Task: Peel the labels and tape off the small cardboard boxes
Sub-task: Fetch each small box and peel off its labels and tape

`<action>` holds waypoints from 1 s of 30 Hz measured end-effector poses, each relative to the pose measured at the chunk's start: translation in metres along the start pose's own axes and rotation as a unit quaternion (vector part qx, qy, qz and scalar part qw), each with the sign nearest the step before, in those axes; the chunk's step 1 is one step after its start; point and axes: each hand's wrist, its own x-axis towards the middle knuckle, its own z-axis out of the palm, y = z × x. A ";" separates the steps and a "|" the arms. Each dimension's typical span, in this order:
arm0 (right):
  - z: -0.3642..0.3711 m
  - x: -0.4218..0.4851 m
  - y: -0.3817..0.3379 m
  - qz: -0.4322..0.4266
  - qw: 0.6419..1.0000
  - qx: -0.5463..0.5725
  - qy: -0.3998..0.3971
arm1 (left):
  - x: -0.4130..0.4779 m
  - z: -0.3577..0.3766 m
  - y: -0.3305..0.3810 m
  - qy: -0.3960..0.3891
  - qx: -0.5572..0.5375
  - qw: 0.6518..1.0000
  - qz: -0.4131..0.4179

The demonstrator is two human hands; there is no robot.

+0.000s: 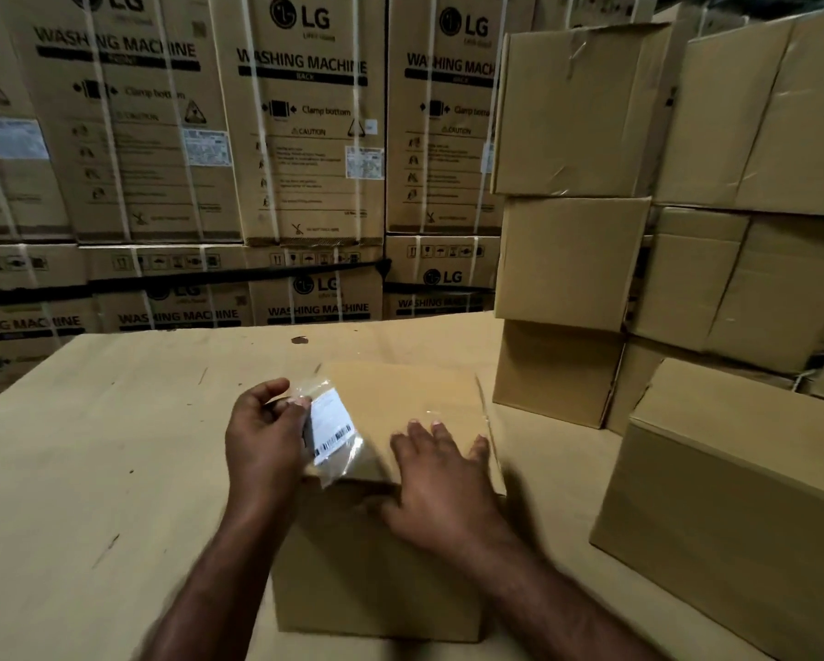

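Observation:
A small plain cardboard box (391, 555) stands on the cardboard-covered work surface (114, 469) right in front of me. A white barcode label under clear tape (332, 429) is lifted off the left part of the box top, its lower end still near the box's front edge. My left hand (262, 436) pinches the upper end of that label and tape. My right hand (441, 479) lies flat on the box top, fingers spread, pressing down. A strip of clear tape (484, 407) runs along the box's right edge.
Stacks of plain cardboard boxes (572, 264) rise at the right, and one more box (734, 512) sits at the near right. A wall of large washing machine cartons (300, 136) stands behind the surface. A small dark mark (299, 340) lies further back.

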 end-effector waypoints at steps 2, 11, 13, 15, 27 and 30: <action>0.000 0.016 0.012 0.043 0.999 0.003 0.013 | -0.003 0.002 -0.004 -0.005 -0.007 1.000 -0.001; 0.002 0.055 0.106 0.146 0.988 -0.024 0.045 | -0.017 0.049 -0.020 -0.055 0.058 0.997 0.006; 0.002 0.060 0.117 0.162 0.984 -0.043 0.059 | -0.019 0.065 -0.018 -0.078 0.070 0.994 0.013; 0.002 0.065 0.127 0.183 0.979 -0.049 0.077 | -0.021 0.080 -0.015 -0.100 0.087 0.991 0.020; 0.005 0.088 0.193 0.200 0.967 -0.068 0.146 | -0.040 0.107 -0.012 -0.168 0.110 0.979 0.024; 0.007 0.088 0.203 0.208 0.960 -0.075 0.174 | -0.040 0.104 -0.012 -0.167 0.108 0.980 0.016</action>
